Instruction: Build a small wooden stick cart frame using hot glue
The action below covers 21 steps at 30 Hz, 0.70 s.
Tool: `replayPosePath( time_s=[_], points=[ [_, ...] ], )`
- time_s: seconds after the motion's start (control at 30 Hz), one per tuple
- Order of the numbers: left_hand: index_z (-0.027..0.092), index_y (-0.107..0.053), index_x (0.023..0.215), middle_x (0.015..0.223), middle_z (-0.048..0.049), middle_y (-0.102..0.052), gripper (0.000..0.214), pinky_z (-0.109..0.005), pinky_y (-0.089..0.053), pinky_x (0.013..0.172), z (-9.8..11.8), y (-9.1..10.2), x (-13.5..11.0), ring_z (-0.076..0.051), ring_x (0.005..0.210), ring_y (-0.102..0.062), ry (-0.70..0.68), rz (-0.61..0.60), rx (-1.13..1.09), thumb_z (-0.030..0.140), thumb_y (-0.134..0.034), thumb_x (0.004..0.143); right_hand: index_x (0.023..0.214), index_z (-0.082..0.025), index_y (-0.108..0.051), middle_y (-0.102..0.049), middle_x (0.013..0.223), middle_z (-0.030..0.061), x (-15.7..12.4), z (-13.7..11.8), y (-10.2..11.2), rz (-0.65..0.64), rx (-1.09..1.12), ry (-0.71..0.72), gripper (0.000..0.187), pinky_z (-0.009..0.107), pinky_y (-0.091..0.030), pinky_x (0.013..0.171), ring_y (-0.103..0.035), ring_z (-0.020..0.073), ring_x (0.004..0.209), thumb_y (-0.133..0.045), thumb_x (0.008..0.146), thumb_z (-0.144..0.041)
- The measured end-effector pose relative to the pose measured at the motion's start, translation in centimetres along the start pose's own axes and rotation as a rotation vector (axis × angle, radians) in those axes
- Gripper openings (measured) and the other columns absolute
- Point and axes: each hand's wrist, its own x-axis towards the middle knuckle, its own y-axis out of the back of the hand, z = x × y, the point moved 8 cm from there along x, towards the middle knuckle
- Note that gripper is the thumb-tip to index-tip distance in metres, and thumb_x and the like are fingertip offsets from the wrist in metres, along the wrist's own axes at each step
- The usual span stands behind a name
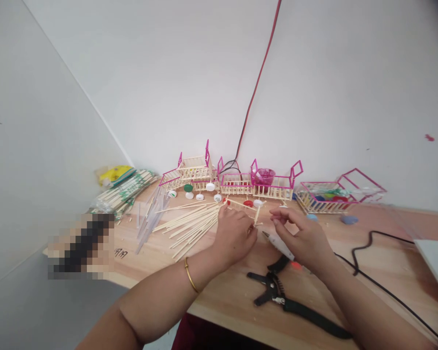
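My left hand (235,233) is closed in a pinch on a small frame of thin wooden sticks (248,210) held just above the wooden table (379,262). My right hand (302,238) grips a white glue gun (279,244), its tip pointing left toward the stick frame. A gold bangle sits on my left wrist. A loose pile of wooden sticks (190,223) lies just left of my left hand.
Black pliers (277,294) lie near the front edge. Stick models with pink frames (237,182) and bottle caps line the wall. Packs of chopsticks (126,192) sit at left. A black cable (372,245) runs right; a red-black wire climbs the wall.
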Motion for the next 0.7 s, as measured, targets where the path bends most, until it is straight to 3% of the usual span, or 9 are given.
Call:
replayPosePath(
  time_s=[0.43,0.7],
  points=[
    [0.020,-0.070,0.083,0.096,-0.0050,-0.066,0.010,-0.036,-0.040,0.089,-2.5,1.0,1.6,-0.020,0.096,-0.056,-0.165,-0.108,-0.206,0.015,-0.064,0.077,0.089,-0.021,-0.056,-0.061,0.075,0.0010,-0.2,1.7,0.5,0.015,0.023,-0.114,0.009,0.028,-0.047,0.067,-0.059,0.0163,0.069,-0.053,0.081,-0.025],
    [0.017,-0.069,0.072,0.099,-0.0069,-0.066,0.002,-0.031,-0.044,0.087,-4.9,1.8,1.9,-0.019,0.095,-0.059,-0.079,-0.221,-0.228,0.015,-0.068,0.073,0.090,-0.021,-0.057,-0.062,0.076,0.0014,-0.3,2.2,0.4,-0.020,0.039,-0.121,0.011,0.029,-0.046,0.067,-0.060,0.0164,0.070,-0.051,0.081,-0.027]
  ],
)
